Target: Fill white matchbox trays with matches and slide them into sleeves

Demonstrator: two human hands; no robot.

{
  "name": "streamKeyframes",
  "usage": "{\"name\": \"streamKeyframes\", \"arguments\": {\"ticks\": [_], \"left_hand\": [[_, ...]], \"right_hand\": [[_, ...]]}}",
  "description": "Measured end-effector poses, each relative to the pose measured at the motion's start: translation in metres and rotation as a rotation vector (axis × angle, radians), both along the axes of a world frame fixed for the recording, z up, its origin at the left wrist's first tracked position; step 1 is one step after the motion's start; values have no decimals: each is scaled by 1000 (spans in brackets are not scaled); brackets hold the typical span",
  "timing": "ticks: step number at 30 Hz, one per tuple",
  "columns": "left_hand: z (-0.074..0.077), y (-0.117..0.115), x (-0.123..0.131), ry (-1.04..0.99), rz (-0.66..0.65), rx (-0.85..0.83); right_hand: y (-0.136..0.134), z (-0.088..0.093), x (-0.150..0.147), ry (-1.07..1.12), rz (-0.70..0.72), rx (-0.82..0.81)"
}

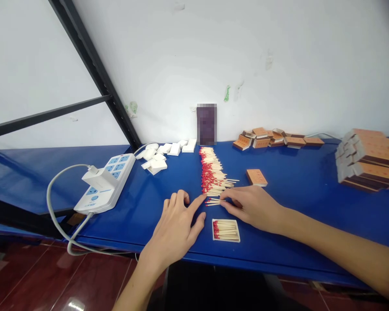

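Matches point(213, 202), ~3, in R hand point(256, 207) nr 1 tray point(227, 241)

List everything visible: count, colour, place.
Loose matches: many, pale with red heads, centre
Filled tray: one, white, front
Other trays: several, white, back left
Lone matchbox: one, orange, right of matches
Matchbox heap: one, orange, back right
Matchbox stack: one, orange-white, far right
Power strip: one, white-blue, left
Charger: one, white, in strip
Cables: several, white, mostly left
Blurred panel: one, purple, against wall
Table: one, blue, centre
Frame: one, black, left
Wall: one, white, behind
Floor: one, red, below
Dark shape: one, black, below
Left hand: one, beside matches
Right hand: one, fingers on matches
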State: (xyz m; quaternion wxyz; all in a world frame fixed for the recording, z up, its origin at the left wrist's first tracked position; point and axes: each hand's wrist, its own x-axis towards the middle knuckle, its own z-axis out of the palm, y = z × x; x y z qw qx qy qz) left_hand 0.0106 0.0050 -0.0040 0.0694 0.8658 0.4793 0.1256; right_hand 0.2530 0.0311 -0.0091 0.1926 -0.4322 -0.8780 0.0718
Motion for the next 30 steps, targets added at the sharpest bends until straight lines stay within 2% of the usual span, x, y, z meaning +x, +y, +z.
{"name": "streamKeyframes", "arguments": {"ticks": [13,21,26,30], "left_hand": [[3,3,2,-4,-51,-26],[2,1,1,-10,-73,-34],[2,1,1,-24,-80,-40],[2,1,1,-33,-81,-43]], "right_hand": [[1,-7,0,52,39,24],[-1,-2,0,46,3,12],[-2,0,1,46,47,-27],[-1,0,0,34,-1,-43]]}}
